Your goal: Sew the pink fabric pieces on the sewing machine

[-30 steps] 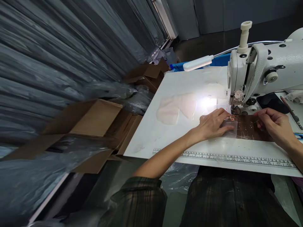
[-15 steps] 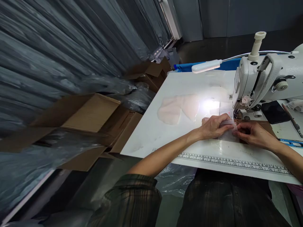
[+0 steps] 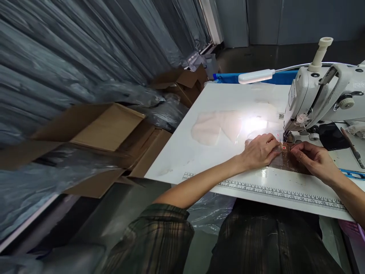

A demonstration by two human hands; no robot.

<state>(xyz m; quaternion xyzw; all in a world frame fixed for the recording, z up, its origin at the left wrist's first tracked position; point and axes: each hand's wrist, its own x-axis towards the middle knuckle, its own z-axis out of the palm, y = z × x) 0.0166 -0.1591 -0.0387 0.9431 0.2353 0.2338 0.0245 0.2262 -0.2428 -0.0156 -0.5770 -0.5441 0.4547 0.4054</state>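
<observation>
My left hand [image 3: 260, 152] is closed, with bent fingers and thumb on a small sheer fabric piece [image 3: 275, 163] just left of the needle area. The piece is see-through, and its edges are hard to make out. My right hand [image 3: 316, 160] is at the right side of a brown plate [image 3: 298, 164] in front of the needle; its thumb and forefinger are pinched together, and anything between them is too small to see. A white sewing machine [image 3: 305, 95] stands over the plate, its presser foot [image 3: 286, 136] close beyond the left fingertips.
Pale sheer fabric pieces [image 3: 213, 127] lie on the white tabletop [image 3: 176, 152], under a lit lamp [image 3: 256, 76]. A printed ruler [image 3: 270, 195] follows the front edge. Blue-handled scissors or snips [image 3: 352, 174] and a dark flat object [image 3: 332, 136] are at right. Open cardboard boxes [image 3: 108, 129] stand left.
My hands have moved apart: the right has shifted right, off the sheer piece, uncovering the brown plate with its red mark. The left stays by the piece. The view has shifted slightly.
</observation>
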